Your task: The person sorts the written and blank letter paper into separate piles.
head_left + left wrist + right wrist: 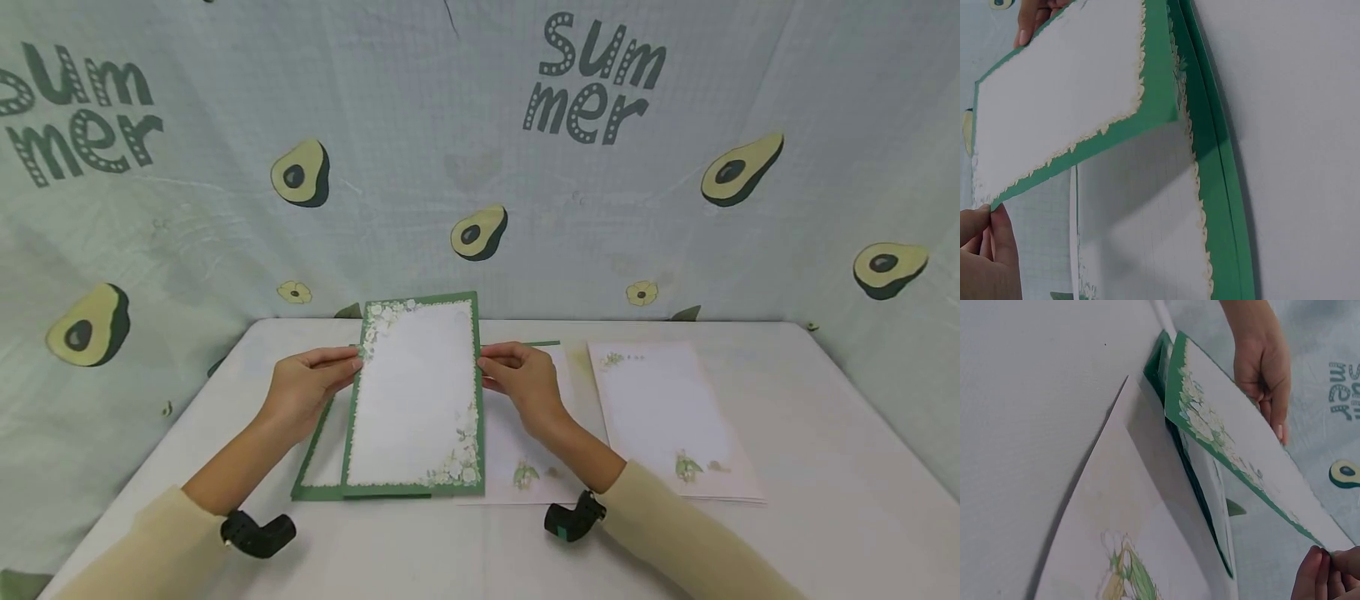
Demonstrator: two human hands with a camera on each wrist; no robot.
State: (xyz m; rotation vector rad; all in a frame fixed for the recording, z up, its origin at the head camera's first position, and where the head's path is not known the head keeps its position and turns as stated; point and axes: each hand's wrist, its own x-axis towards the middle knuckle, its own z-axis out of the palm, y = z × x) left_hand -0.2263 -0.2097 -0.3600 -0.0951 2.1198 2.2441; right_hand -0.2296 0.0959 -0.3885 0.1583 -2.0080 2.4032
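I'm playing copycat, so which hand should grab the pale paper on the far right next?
Probably the right hand: it's nearer that pale paper. It pinches the green-edged paper, so it would let go first. The left hand is farther away, pinching the opposite edge.

Left hand [309,387] and right hand [527,387] pinch, facing each other

Thumb and fingers draw together on each, pointing inward, the hands level and apart. Below them, the left forearm [232,468] and right forearm [581,450] slant outward, bare near the hands and sleeved farther down.
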